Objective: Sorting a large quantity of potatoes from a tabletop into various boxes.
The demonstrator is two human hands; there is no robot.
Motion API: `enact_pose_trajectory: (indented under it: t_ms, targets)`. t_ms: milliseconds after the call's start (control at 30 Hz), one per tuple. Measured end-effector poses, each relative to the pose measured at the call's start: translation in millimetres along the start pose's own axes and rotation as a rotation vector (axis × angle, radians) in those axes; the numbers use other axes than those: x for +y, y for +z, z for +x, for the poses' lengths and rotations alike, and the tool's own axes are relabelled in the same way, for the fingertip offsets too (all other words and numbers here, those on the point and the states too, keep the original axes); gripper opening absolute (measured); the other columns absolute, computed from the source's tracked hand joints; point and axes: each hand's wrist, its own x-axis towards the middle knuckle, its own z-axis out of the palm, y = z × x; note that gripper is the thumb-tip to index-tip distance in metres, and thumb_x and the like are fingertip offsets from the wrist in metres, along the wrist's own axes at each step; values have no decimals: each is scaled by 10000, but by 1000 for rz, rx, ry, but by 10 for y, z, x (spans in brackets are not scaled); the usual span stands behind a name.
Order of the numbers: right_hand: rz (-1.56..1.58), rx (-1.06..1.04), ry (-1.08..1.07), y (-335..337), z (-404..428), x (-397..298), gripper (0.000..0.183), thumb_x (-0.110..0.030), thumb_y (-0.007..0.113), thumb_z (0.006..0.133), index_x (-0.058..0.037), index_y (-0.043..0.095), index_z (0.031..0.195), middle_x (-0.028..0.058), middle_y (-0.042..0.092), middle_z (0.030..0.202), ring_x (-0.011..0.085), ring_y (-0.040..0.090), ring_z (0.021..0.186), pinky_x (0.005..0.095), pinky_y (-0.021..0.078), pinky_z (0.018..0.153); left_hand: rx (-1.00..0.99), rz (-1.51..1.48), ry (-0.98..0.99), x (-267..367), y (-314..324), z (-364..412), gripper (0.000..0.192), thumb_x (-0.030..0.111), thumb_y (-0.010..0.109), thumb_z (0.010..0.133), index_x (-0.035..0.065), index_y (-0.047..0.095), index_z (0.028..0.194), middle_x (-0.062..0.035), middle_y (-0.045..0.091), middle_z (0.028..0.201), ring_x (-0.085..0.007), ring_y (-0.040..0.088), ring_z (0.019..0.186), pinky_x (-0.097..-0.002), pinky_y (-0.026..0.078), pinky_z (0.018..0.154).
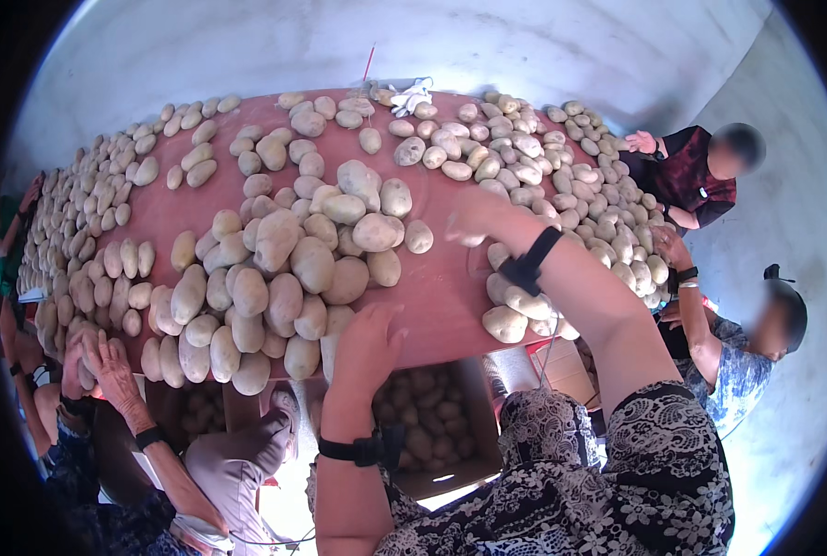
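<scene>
A big heap of potatoes [285, 278] lies on the red tabletop [431, 299] before me, on the left. My left hand [368, 340] is at the heap's right edge by the table's near side, its fingers partly spread; whether it touches a potato beside it is unclear. Farther out, my right hand [476, 214] reaches over the table towards a second spread of potatoes [518, 149] on the right. It is blurred, and a pale potato-like shape shows under its fingers, so its grip cannot be made out. A single potato [419, 237] lies between the two hands.
Below the table edge stands a cardboard box [479, 417] of potatoes. Co-workers' hands [111, 365] are at the near left edge; two people [691, 167] stand at the right end. A white cloth [412, 97] lies at the far edge. A cord [547, 354] hangs near my right arm.
</scene>
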Motion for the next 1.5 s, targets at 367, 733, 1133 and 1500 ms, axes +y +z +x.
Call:
enact_pose_trajectory:
  t_ms: [367,733,1133,1500]
  targets:
    - [-269,109,301,199,410,1152,269,-235,708,848,-72,762,1055,145,739,1071,323,704,1015,449,566,823,28,-1,41,-39,9,4,357,106,727,824,48,655,1170,-152,665,1122,-337,646,932,-407,531,804]
    - [124,279,36,704,524,-477,317,-311,665,879,-15,724,973,193,727,981,353,708,958,447,559,773,13,23,34,-3,52,50,366,101,725,823,48,656,1179,-158,661,1128,-345,642,982,-410,529,831]
    - [81,601,466,201,589,1130,339,-190,641,843,-42,725,1138,192,715,1146,352,693,1070,470,542,915,34,-5,60,-21,26,25,365,85,728,814,49,653,1170,-156,667,1086,-346,641,922,-418,525,808]
    - [113,305,-34,120,1142,534,490,-351,643,894,-29,641,1264,175,695,1189,382,627,1146,452,513,950,-35,41,4,27,28,37,352,101,728,812,37,658,1151,-167,667,1083,-362,638,958,-426,521,836]
